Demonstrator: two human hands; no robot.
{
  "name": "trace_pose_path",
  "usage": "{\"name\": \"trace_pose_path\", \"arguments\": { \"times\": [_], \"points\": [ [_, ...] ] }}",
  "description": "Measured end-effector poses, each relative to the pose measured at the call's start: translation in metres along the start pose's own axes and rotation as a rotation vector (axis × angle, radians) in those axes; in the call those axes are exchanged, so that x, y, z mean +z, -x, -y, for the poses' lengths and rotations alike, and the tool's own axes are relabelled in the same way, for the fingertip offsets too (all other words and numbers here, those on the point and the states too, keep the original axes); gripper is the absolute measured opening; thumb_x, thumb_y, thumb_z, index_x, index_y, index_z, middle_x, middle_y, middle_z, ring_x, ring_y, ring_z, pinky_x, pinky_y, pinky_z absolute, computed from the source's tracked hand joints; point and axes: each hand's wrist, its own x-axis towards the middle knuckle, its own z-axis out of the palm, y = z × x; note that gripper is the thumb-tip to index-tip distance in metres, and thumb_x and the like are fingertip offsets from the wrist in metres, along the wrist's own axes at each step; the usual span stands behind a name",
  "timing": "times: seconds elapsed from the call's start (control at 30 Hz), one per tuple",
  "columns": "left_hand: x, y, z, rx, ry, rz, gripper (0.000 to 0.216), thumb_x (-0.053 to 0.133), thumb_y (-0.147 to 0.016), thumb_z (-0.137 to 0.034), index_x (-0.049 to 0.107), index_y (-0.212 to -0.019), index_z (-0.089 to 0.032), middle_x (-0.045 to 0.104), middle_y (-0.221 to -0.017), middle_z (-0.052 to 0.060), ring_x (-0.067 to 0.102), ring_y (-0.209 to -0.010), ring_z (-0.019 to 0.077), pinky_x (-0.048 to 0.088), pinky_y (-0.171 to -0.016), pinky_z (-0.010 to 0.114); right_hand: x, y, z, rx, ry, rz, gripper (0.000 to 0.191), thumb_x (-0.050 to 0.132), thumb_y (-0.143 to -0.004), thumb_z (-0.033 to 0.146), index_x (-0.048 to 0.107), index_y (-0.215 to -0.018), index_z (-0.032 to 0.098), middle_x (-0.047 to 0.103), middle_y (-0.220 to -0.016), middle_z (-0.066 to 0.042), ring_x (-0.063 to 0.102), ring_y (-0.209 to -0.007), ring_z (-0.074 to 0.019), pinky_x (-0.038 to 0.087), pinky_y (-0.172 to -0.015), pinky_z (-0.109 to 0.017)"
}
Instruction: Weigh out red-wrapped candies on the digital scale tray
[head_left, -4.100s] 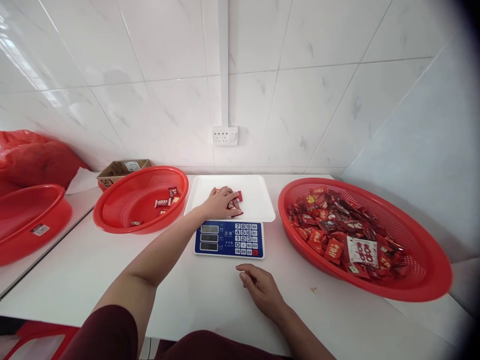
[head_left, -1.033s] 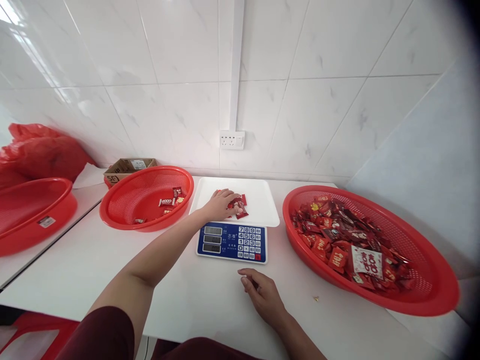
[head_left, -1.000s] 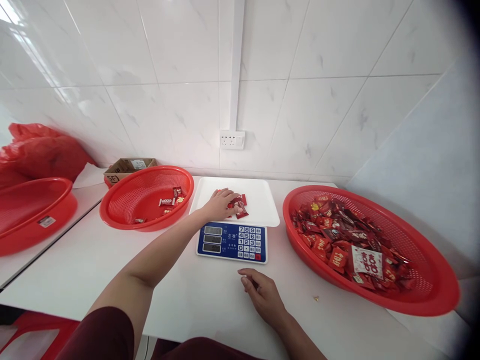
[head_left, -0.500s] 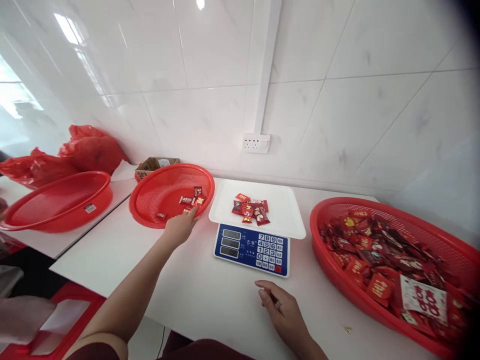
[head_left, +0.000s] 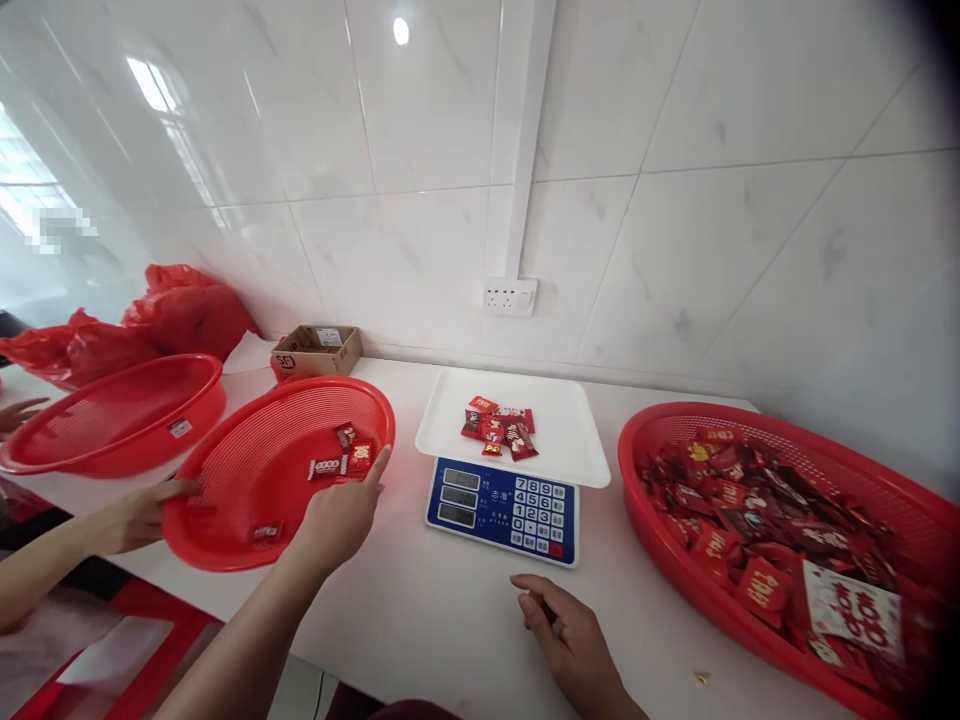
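My left hand (head_left: 337,525) grips the near right rim of a red plastic basket (head_left: 262,415), which stands tilted with several wrapped sweets (head_left: 328,467) inside. Another person's hand (head_left: 139,518) is at the same basket's left rim. Over the white table, in front of the scale, my right hand (head_left: 566,632) is loosely curled, thumb and forefinger apart, holding nothing that I can see. On the white tray (head_left: 439,430) of the blue scale (head_left: 501,512) lies a small pile of red-wrapped sweets (head_left: 499,428).
At the right, a large red basket (head_left: 637,500) holds many red-wrapped sweets. Another red basket (head_left: 180,400) and red plastic bags (head_left: 187,310) stand at the left. Behind is a small cardboard box (head_left: 319,353). A tiny gold scrap (head_left: 702,677) lies near the table's front.
The held basket has moved left and toward me, with my left hand on its rim. The other person's hand has come to its left side. My right hand is nearly unmoved.
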Motion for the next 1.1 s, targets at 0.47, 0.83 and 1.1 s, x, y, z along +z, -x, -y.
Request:
{"name": "trace_pose_path", "arguments": {
  "times": [0.47, 0.83, 1.1],
  "points": [
    [0.008, -0.003, 0.038, -0.176, -0.005, -0.742, 0.053, 0.034, -0.091, -0.041, 0.034, -0.138, -0.015, 0.02, -0.147, 0.022, 0.008, -0.137, 0.0376, 0.015, -0.103, 0.06, 0.0, -0.001, 0.009, -0.042, -0.011, 0.039, 0.034, 0.044, -0.088, 0.04, 0.067, -0.097, 0.016, 0.068, -0.074, -0.006, 0.062, -0.06, -0.0143, 0.051, -0.056, -0.023],
    [0.025, -0.042, 0.034, -0.151, 0.081, -0.434, 0.06, 0.032, -0.09, -0.046, 0.026, -0.141, -0.014, 0.033, -0.141, 0.023, 0.033, -0.128, 0.0385, 0.032, -0.096, 0.055, -0.004, -0.004, 0.006, 0.025, 0.009, -0.005, 0.037, 0.042, -0.088, 0.043, 0.066, -0.098, 0.016, 0.067, -0.072, -0.005, 0.061, -0.061, -0.015, 0.051, -0.056, -0.024],
    [0.025, -0.058, 0.037, -0.132, 0.179, -0.46, 0.051, 0.027, -0.091, -0.039, 0.032, -0.138, -0.019, 0.057, -0.124, 0.012, 0.056, -0.107, 0.0275, 0.047, -0.072, 0.033, -0.002, -0.004, 0.009, 0.009, 0.024, 0.028, 0.037, 0.042, -0.088, 0.043, 0.067, -0.098, 0.017, 0.063, -0.063, -0.003, 0.059, -0.057, -0.0145, 0.05, -0.054, -0.024]
  ]
}}
